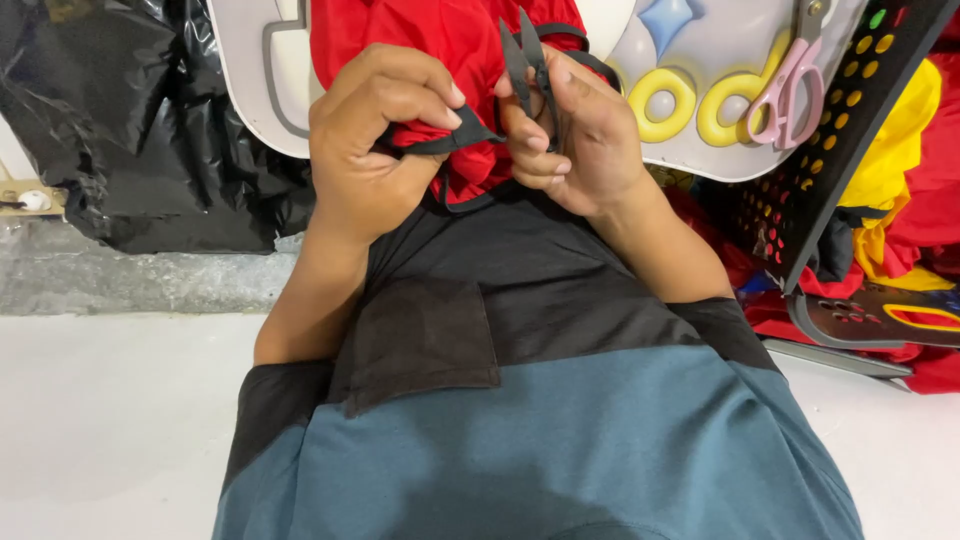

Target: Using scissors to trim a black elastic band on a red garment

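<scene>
pinching hard here: left hand (385,130) has the black trim (455,142) of the red cloth (420,30) squeezed between thumb and fingers, pulled taut toward the right hand (580,140), which is closed around black snips (528,60) with the blades pointing up, right next to the trim. going big to small on what's around: white floor (110,420) runs wide open on both sides of the body, black plastic sheet (130,110) bunched at upper left, a white board (720,90) lies under the cloth, a black perforated basket (850,110) leans at right with more red and yellow cloth past it, and pink scissors (790,85) sit on the board, untouched. progress-wise i'd say mid-trim, can't see any loose thread or a finished edge. room's tight between the hands, with the blades close to the fingers.
</scene>
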